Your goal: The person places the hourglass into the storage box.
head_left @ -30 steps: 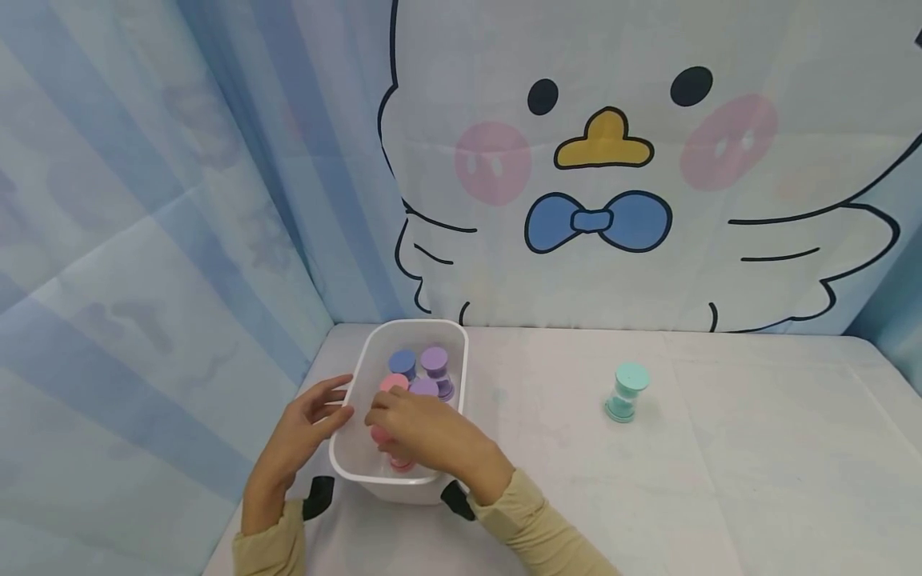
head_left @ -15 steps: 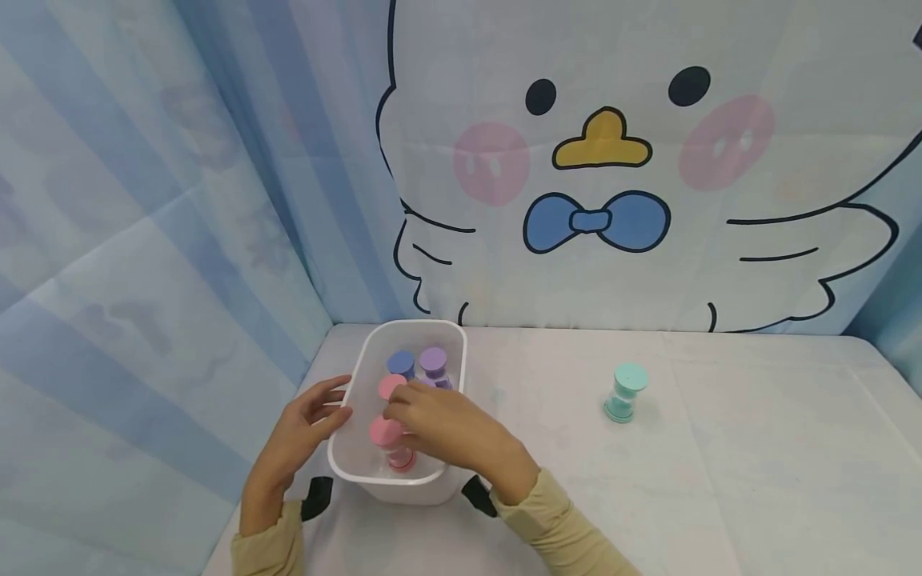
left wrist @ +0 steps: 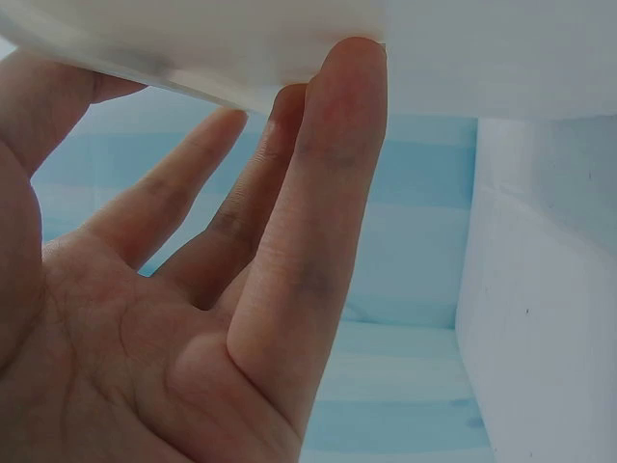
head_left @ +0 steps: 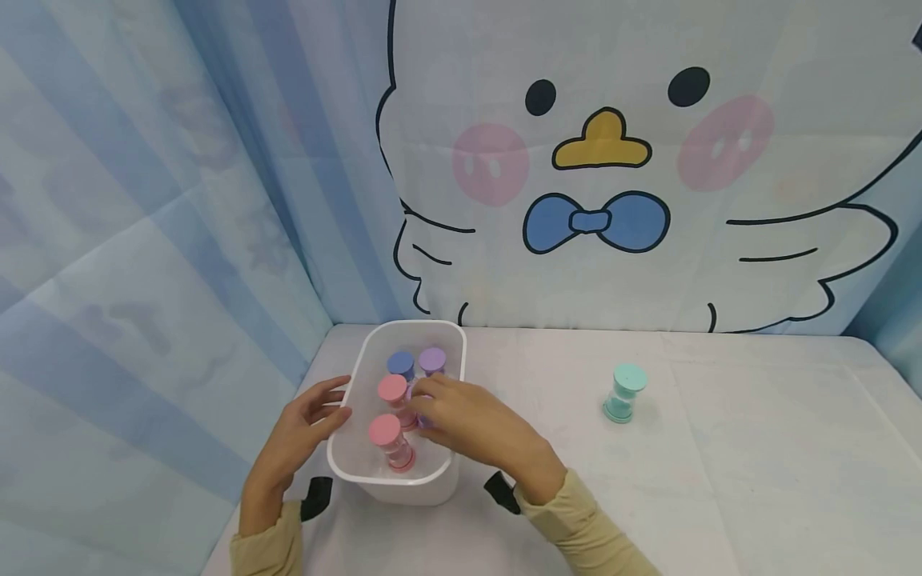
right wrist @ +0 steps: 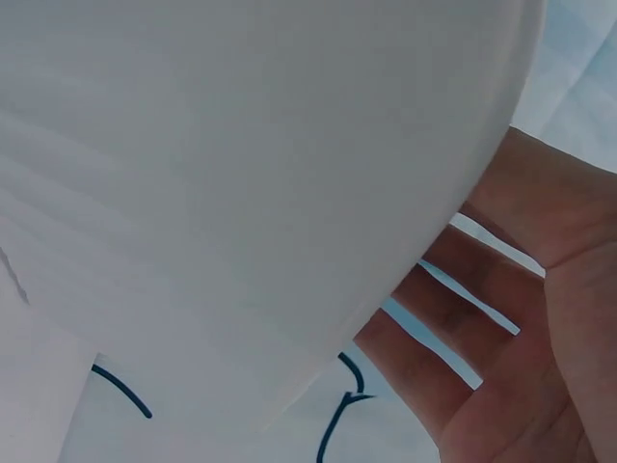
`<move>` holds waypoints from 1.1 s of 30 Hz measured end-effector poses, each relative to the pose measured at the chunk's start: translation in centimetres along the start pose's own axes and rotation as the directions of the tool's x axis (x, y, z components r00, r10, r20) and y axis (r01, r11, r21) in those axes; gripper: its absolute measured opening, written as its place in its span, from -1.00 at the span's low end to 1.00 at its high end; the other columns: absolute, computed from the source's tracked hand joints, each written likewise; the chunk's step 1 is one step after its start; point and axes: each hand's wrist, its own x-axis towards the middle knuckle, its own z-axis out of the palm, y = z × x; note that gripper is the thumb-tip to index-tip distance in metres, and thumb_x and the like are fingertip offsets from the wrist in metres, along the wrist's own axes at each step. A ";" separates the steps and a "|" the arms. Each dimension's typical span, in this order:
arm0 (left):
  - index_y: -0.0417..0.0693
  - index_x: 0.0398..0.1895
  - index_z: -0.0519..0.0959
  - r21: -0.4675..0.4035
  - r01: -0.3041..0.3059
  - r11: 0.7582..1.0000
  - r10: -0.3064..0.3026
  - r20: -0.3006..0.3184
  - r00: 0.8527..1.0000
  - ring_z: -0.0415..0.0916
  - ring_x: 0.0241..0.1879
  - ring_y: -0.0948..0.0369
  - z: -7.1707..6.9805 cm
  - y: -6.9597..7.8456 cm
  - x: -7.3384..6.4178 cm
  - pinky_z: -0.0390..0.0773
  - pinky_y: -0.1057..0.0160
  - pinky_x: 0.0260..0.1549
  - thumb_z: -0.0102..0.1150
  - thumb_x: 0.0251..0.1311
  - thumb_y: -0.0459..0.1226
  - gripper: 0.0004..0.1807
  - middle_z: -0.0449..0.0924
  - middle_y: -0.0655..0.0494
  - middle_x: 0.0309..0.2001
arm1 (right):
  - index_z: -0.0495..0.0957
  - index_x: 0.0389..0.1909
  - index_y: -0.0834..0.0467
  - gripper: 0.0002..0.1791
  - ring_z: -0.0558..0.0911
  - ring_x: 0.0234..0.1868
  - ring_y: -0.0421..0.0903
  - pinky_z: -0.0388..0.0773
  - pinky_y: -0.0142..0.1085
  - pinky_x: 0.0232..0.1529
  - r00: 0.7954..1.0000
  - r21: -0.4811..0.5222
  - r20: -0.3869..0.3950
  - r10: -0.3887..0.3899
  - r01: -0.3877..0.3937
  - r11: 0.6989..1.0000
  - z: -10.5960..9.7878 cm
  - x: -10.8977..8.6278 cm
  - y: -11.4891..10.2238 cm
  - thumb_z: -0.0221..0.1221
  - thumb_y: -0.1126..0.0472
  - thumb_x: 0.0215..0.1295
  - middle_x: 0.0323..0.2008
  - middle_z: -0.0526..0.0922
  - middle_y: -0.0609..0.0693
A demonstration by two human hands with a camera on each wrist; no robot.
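Note:
A white plastic bin [head_left: 403,492] holds several small hourglasses. A front pink hourglass [head_left: 386,432] and another pink hourglass [head_left: 393,390] stand on the left inside it. Behind them are a blue hourglass [head_left: 401,364] and a purple hourglass [head_left: 433,358]. My right hand [head_left: 464,416] reaches over the right rim and grips a second purple hourglass [head_left: 422,421], mostly covered by the fingers. In the right wrist view the bin wall hides those fingertips. My left hand [head_left: 306,424] touches the bin's left side, its fairly straight fingers [left wrist: 337,145] against the outer wall.
A teal hourglass [head_left: 625,394] stands alone on the white-covered table [head_left: 720,464], to the right of the bin. Blue-and-white striped cloth [head_left: 144,280] hangs at the left, and a cartoon-printed cloth [head_left: 591,280] forms the back.
My right hand has left the front pink hourglass, moved right and slightly back, and taken hold of a purple hourglass. The left hand stays at the bin's side.

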 end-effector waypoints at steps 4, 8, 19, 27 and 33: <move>-0.02 0.43 0.33 -0.002 -0.003 1.000 0.003 0.000 1.000 0.48 0.21 -0.14 0.0 0.0 0.0 0.61 -0.05 0.04 0.21 0.35 -0.14 -0.39 0.46 -0.22 0.26 | 0.66 -0.06 0.05 -0.72 0.57 -0.03 -0.19 0.57 -0.42 0.01 1.000 -0.003 -0.004 0.013 -0.013 1.000 -0.2 -0.6 0.4 0.39 0.13 0.21 -0.07 0.61 -0.09; -0.01 0.43 0.32 0.001 0.001 1.000 -0.001 -0.002 1.000 0.48 0.21 -0.14 0.0 0.1 -0.1 0.61 -0.05 0.05 0.21 0.35 -0.14 -0.39 0.46 -0.22 0.26 | 0.66 -0.07 0.07 -0.70 0.57 0.00 -0.17 0.56 -0.40 0.05 1.000 0.022 -0.007 0.030 -0.030 0.999 -0.2 -1.2 0.9 0.40 0.15 0.19 -0.03 0.62 -0.07; -0.05 0.42 0.34 -0.011 -0.017 1.000 0.017 -0.002 1.000 0.49 0.19 -0.15 0.0 0.1 -0.1 0.60 -0.09 0.05 0.21 0.34 -0.20 -0.41 0.46 -0.24 0.24 | 0.64 0.02 0.08 -0.65 0.57 0.08 -0.14 0.58 -0.34 0.08 0.996 0.056 -0.014 0.086 -0.085 0.995 -1.2 -2.6 1.8 0.39 0.17 0.21 0.04 0.62 -0.05; -0.03 0.42 0.34 -0.006 -0.009 1.000 0.009 -0.005 1.000 0.49 0.18 -0.14 0.0 0.0 -0.1 0.62 -0.03 0.02 0.20 0.35 -0.19 -0.41 0.47 -0.23 0.24 | 0.61 0.08 0.07 -0.59 0.56 0.10 -0.12 0.59 -0.29 0.10 0.988 0.053 0.021 0.152 -0.153 0.987 -2.2 -3.8 2.8 0.39 0.15 0.21 0.04 0.62 -0.04; -0.03 0.42 0.33 -0.004 0.001 1.000 -0.001 -0.005 1.000 0.49 0.19 -0.14 0.1 0.0 0.0 0.61 -0.05 0.05 0.21 0.35 -0.17 -0.40 0.46 -0.23 0.25 | 0.62 0.05 0.11 -0.61 0.57 0.10 -0.10 0.61 -0.26 0.08 0.981 0.046 -0.012 0.195 -0.194 0.980 -2.8 -5.1 3.9 0.40 0.18 0.19 0.04 0.62 -0.02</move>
